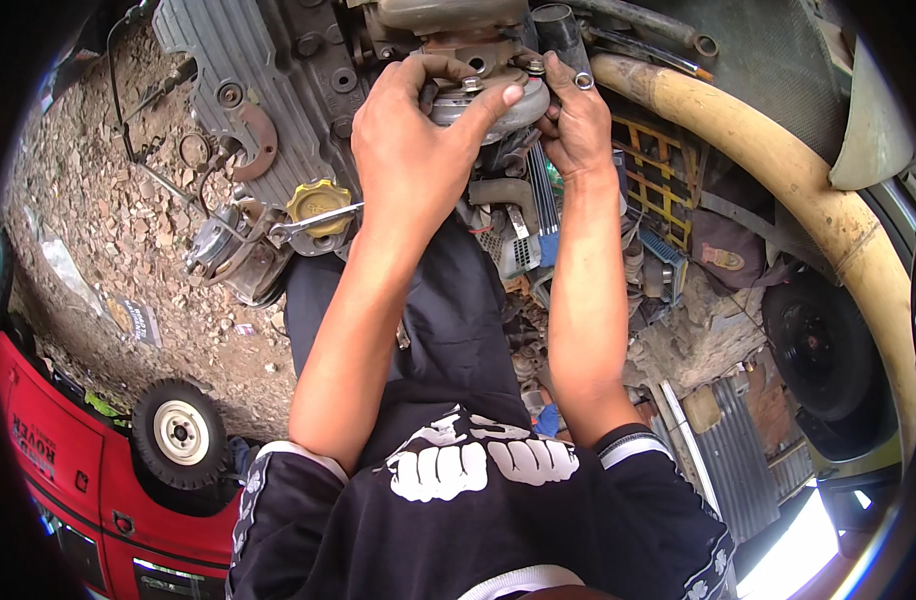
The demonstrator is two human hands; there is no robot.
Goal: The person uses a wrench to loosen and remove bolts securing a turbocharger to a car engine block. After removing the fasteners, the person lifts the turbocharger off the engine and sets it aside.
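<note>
A rounded grey metal housing [498, 118] with bolts on top sits on the engine in front of me. My left hand [408, 140] is closed around its left side, thumb over the top and fingers near a bolt [471, 84]. At the right edge my right hand [581, 125] has its fingers curled in against the housing. A small bolt-like piece [536, 69] shows beside its fingertips, and a shiny metal ring [583, 81] lies against a finger. What the right fingers pinch is mostly hidden.
A combination wrench [318, 220] rests across a yellow cap [319, 203] left of my arm. A ribbed grey engine cover [248, 70] stands far left. A thick bamboo pole [738, 120] curves along the right, near a yellow grille [658, 170]. A red vehicle [108, 470] is at lower left.
</note>
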